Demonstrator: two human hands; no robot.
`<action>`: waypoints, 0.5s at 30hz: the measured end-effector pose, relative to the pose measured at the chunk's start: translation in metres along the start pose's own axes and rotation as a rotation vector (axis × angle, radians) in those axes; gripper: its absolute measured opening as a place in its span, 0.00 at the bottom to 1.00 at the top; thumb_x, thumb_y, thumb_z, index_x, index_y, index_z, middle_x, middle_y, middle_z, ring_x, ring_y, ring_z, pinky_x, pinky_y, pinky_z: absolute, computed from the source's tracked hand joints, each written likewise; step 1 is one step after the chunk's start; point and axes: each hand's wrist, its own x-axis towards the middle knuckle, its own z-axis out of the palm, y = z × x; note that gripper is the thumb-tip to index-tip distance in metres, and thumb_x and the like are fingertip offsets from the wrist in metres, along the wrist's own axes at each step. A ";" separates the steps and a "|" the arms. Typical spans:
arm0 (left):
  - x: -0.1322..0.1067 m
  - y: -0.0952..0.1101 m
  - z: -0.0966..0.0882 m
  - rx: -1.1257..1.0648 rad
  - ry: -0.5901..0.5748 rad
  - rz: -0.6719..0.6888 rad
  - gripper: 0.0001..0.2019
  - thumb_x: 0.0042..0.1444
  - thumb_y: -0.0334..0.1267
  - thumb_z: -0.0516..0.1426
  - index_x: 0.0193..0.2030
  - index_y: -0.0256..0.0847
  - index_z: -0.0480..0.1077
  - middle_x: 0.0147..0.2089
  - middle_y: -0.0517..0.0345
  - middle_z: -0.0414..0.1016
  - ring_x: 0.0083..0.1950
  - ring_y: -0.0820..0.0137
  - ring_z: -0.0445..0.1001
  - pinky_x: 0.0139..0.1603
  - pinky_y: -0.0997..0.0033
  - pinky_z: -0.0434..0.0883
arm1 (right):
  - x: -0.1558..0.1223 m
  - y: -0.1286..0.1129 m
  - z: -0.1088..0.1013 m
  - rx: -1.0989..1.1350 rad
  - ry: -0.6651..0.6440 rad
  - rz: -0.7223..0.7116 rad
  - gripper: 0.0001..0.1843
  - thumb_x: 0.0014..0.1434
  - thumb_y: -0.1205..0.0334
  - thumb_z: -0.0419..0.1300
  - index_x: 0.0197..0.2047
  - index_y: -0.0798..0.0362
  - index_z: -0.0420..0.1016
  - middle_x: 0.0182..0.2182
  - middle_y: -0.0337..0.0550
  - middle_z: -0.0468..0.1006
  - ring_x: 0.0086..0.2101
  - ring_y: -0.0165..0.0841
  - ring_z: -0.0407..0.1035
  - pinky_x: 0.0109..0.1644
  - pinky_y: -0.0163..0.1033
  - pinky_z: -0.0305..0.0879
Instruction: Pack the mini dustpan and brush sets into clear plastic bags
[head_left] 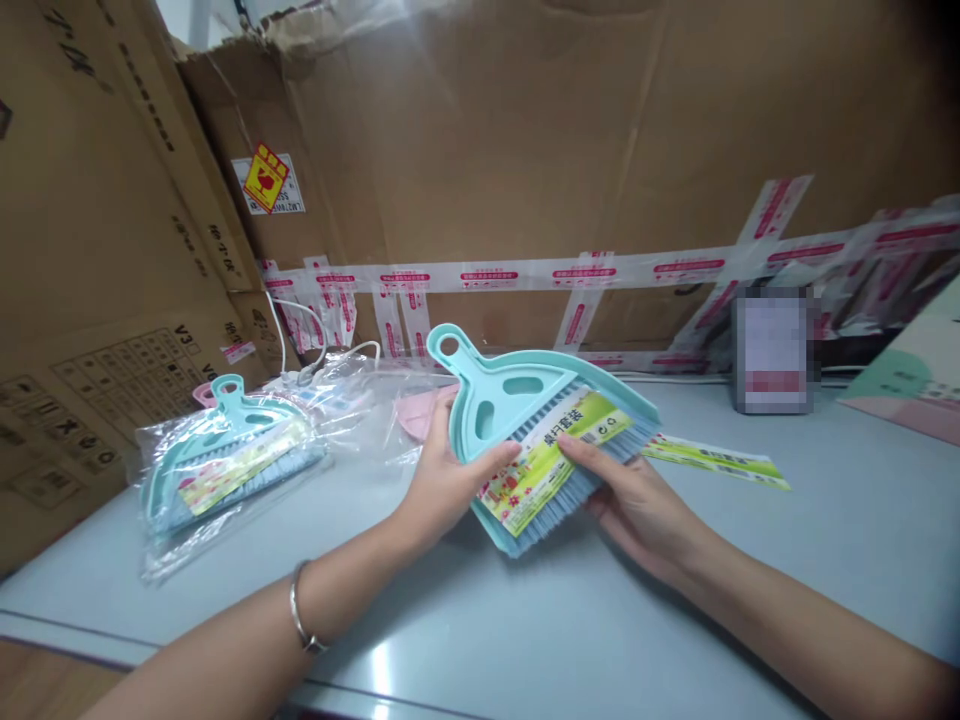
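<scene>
Both my hands hold a turquoise dustpan (499, 385) with a blue-bristled brush (559, 515) nested in it, tilted above the table. A green and white printed label (559, 450) lies across the bristles. My left hand (442, 480) wraps the dustpan's left side, its thumb on the label's left end. From the right, my right hand (637, 500) pinches the lower edge, with a finger or thumb on the label and the others underneath. Another similar label (716, 462) lies flat on the table just right of my right hand.
A turquoise dustpan set in a clear plastic bag (232, 460) lies at left. Partly hidden behind my left hand is a pink dustpan (424, 412). A blurred-out upright object (772, 350) stands at back right. Taped cardboard boxes (480, 150) wall the table's (420, 630) back and left.
</scene>
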 end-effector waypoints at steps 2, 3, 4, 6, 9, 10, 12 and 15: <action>0.007 0.003 -0.014 0.169 -0.053 0.041 0.23 0.56 0.50 0.54 0.54 0.42 0.57 0.48 0.51 0.69 0.46 0.65 0.71 0.45 0.64 0.70 | 0.002 0.000 -0.002 0.026 0.072 -0.032 0.25 0.45 0.59 0.70 0.47 0.49 0.71 0.40 0.40 0.78 0.38 0.36 0.73 0.38 0.39 0.72; 0.012 0.006 -0.024 0.316 -0.053 0.070 0.20 0.60 0.50 0.49 0.53 0.40 0.59 0.47 0.50 0.70 0.45 0.65 0.71 0.45 0.62 0.69 | 0.003 -0.001 -0.004 0.040 0.098 -0.052 0.25 0.45 0.60 0.70 0.47 0.49 0.72 0.40 0.40 0.79 0.38 0.36 0.73 0.37 0.38 0.72; 0.016 0.008 -0.034 0.518 -0.014 0.120 0.18 0.61 0.50 0.46 0.49 0.39 0.62 0.44 0.49 0.70 0.45 0.63 0.70 0.46 0.60 0.68 | 0.005 -0.002 -0.006 0.054 0.119 -0.071 0.25 0.45 0.61 0.70 0.48 0.49 0.72 0.39 0.40 0.79 0.38 0.35 0.74 0.37 0.37 0.73; 0.022 0.012 -0.053 1.017 0.065 0.174 0.16 0.60 0.47 0.49 0.41 0.36 0.66 0.43 0.46 0.69 0.47 0.57 0.67 0.49 0.55 0.64 | 0.007 -0.004 -0.009 0.074 0.144 -0.091 0.26 0.45 0.62 0.70 0.49 0.48 0.72 0.39 0.40 0.79 0.38 0.35 0.74 0.37 0.36 0.73; 0.025 0.012 -0.073 1.563 0.083 0.085 0.17 0.54 0.46 0.55 0.40 0.31 0.67 0.44 0.38 0.68 0.48 0.49 0.65 0.45 0.53 0.64 | 0.008 -0.005 -0.011 0.072 0.161 -0.072 0.25 0.45 0.63 0.69 0.48 0.49 0.73 0.39 0.41 0.80 0.37 0.35 0.74 0.36 0.36 0.74; 0.025 0.010 -0.076 1.662 0.065 0.048 0.17 0.53 0.44 0.56 0.41 0.30 0.67 0.44 0.37 0.68 0.48 0.47 0.66 0.43 0.53 0.64 | 0.008 -0.004 -0.011 0.066 0.163 -0.062 0.24 0.45 0.63 0.69 0.47 0.50 0.73 0.39 0.41 0.80 0.37 0.36 0.74 0.36 0.37 0.74; 0.026 0.007 -0.080 1.772 0.031 0.005 0.13 0.52 0.38 0.55 0.41 0.30 0.68 0.44 0.37 0.69 0.46 0.48 0.67 0.41 0.56 0.65 | 0.006 -0.004 -0.011 0.052 0.155 -0.040 0.22 0.46 0.63 0.69 0.46 0.51 0.74 0.39 0.42 0.80 0.37 0.37 0.75 0.36 0.37 0.74; 0.027 0.009 -0.081 1.787 0.060 0.003 0.10 0.53 0.27 0.48 0.37 0.34 0.69 0.39 0.42 0.72 0.43 0.53 0.70 0.35 0.61 0.64 | 0.004 -0.003 -0.010 0.021 0.108 0.011 0.20 0.47 0.62 0.69 0.44 0.52 0.74 0.39 0.43 0.80 0.38 0.37 0.75 0.36 0.37 0.74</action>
